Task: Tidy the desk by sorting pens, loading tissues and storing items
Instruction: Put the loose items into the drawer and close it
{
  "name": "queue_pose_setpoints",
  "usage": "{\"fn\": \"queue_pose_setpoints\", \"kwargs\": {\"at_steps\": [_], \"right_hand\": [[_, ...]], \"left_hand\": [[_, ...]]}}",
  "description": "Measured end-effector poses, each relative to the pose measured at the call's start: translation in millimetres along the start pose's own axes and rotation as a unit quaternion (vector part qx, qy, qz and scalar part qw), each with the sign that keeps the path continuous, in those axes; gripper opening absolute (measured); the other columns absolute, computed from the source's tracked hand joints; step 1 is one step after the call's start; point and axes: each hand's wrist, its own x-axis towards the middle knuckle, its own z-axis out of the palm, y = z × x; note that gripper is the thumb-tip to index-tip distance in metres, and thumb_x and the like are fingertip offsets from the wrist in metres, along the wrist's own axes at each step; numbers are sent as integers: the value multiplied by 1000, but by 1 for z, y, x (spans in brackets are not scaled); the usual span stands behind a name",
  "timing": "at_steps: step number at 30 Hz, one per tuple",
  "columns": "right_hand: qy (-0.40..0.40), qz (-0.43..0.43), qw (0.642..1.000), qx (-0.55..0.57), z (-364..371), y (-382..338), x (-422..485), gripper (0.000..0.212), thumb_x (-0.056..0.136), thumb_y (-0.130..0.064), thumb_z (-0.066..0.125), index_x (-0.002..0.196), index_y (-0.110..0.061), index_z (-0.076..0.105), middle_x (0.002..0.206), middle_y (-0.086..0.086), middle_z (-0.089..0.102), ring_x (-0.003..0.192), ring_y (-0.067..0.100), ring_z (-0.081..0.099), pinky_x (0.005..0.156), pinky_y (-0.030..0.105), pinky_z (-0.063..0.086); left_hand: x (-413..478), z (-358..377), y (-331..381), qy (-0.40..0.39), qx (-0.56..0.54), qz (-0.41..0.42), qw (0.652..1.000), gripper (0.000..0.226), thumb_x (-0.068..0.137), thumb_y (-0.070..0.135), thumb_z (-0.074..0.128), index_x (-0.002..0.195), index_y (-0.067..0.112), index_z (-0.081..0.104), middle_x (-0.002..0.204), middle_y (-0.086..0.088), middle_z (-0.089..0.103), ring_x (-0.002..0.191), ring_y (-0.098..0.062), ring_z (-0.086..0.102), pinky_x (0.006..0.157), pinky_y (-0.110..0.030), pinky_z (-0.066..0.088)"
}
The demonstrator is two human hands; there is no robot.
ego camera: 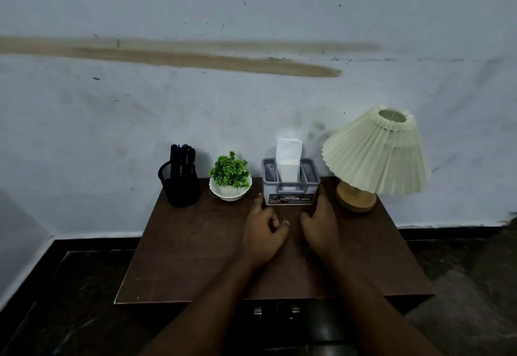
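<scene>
Both hands are out low over the table (pixel 195 243). Left hand (pixel 263 232) and right hand (pixel 319 227) each have a loose grip, half curled and holding nothing. One finger each reaches beside the tissue box (pixel 291 187), back centre, tissue (pixel 288 157) standing up. Pens (pixel 183 157) stand in the mesh cup (pixel 180 187), back left.

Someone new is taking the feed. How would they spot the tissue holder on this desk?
On the brown desk against the wall, find the lamp with the pleated cream shade at the back right. Directly left of its wooden base stands the tissue holder, with a potted plant on its other side. It is the only grey box, and a white tissue sticks up from its middle.
</scene>
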Motion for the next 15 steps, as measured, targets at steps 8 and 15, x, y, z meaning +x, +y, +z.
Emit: {"fn": "queue_pose_setpoints", "kwargs": {"at_steps": [8, 15], "right_hand": [[-6, -7, 1000, 26, -2, -3, -2, 68, 79, 4, 60, 144, -15, 50, 133, 7, 64, 124, 23, 59, 104, 36, 48], [234, 78, 964, -97, -46, 20, -10, 55, 84, -4, 68, 135, 7, 51, 134, 28, 55, 128, 45, 50, 111, 51, 38]], "left_hand": [[-1, -1, 11, -46, 72, -16, 996, 32, 84, 30, 78, 70, 20, 51, 166, -18, 34, 148, -24, 43, 115, -43, 36], [-17, 21, 22, -78, 239, 271, 929, 47, 94, 31, 65, 132, 4, 62, 156, -21, 48, 140, -36, 50, 113, -48, 44]]}}
